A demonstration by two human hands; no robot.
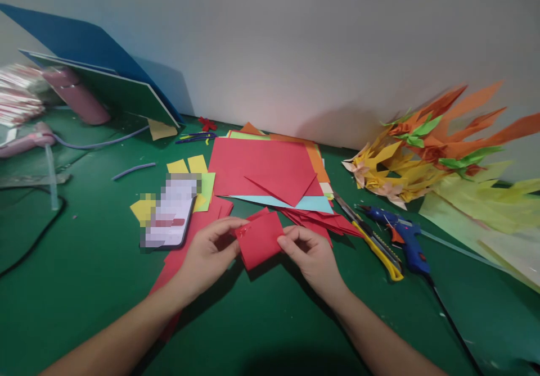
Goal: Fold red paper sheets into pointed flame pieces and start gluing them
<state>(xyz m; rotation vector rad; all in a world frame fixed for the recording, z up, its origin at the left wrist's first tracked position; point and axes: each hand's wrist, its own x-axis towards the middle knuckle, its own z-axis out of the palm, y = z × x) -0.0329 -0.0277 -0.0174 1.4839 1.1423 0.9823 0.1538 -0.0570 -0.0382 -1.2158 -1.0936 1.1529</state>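
The folded paper [262, 244] is red, the table [97, 252] green (the cutter's handle [383, 258] yellow).

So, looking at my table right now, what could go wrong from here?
The yellow cutter lies to the right of the right hand, so reaching past could nick it. The blue glue gun lies beside the cutter; if hot, it might burn skin. The left hand and right both pinch the folded red paper, so a tug could tear it.
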